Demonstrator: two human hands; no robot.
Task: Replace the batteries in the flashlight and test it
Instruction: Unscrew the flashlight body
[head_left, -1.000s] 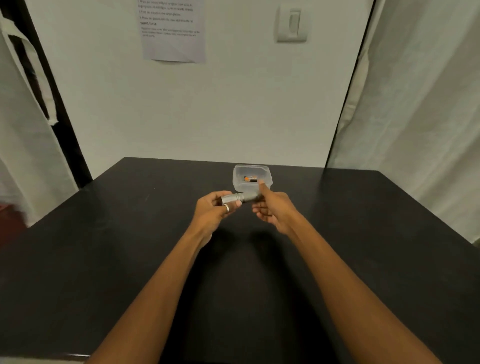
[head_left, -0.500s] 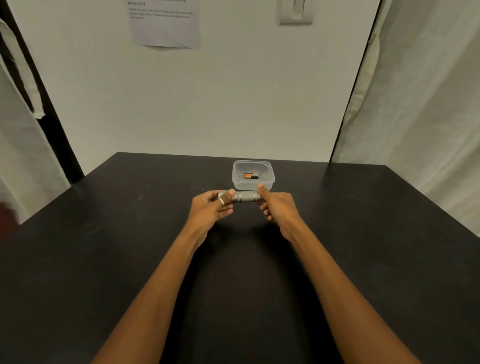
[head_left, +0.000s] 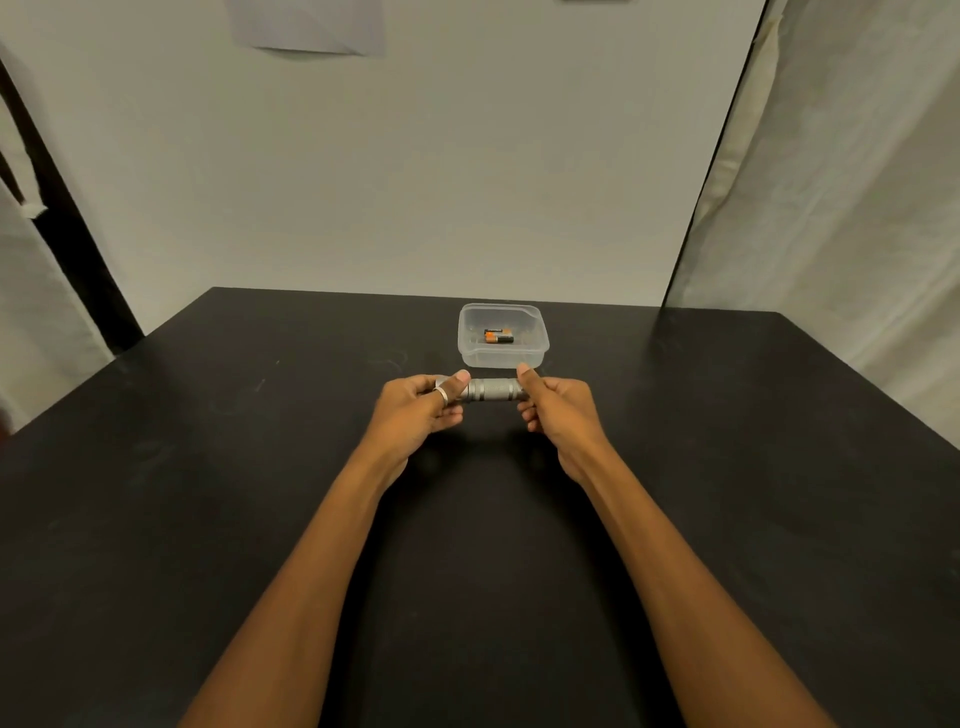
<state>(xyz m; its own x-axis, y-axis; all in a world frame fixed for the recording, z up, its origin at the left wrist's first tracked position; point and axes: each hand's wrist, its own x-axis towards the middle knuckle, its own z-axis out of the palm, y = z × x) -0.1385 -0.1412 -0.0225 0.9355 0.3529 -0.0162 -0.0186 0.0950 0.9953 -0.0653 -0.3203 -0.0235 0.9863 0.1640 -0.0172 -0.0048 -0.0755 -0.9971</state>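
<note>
Flashlight (head_left: 493, 391) level between both hands, ends gripped

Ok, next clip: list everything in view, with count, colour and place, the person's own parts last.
flashlight: one, silver-grey, held level above the table between both hands
container: one, clear plastic, open, on the table just beyond the flashlight
batteries: apparently two, black and orange, lying inside the container
table: one, black
paper sheet: one, white, on the wall, upper left
curtains: pale, at both sides
ring: one, silver, on a left finger
left hand: grip closed on the flashlight's left end
right hand: grip closed on its right end
</note>
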